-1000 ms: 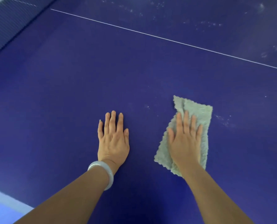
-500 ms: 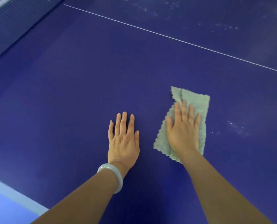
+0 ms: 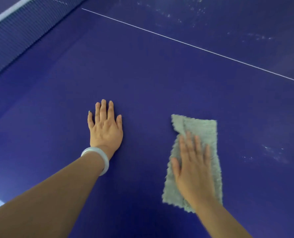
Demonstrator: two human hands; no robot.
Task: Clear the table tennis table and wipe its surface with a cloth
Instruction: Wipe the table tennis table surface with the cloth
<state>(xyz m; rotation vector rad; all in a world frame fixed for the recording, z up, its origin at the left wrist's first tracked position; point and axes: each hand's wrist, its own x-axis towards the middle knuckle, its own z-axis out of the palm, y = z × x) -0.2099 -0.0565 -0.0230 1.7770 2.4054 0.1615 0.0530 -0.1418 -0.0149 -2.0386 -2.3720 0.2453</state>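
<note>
The dark blue table tennis table (image 3: 142, 74) fills the view. My left hand (image 3: 105, 127) lies flat on it, fingers together, with nothing under it; a pale bangle sits on that wrist. To its right, my right hand (image 3: 192, 170) presses palm-down on a grey-green cloth (image 3: 204, 129) that lies spread on the surface. The hand is motion-blurred. The cloth's far left corner is folded over, and its near part is hidden under my hand.
The net (image 3: 14, 31) with its white top band runs along the upper left. A thin white centre line (image 3: 194, 46) crosses the table diagonally. Pale dusty smears (image 3: 271, 152) show right of the cloth, and more beyond the line at the upper right.
My right hand has slid the cloth back toward me and away from my left hand, so the gap between the hands is wider. The left hand stays flat on the table.
</note>
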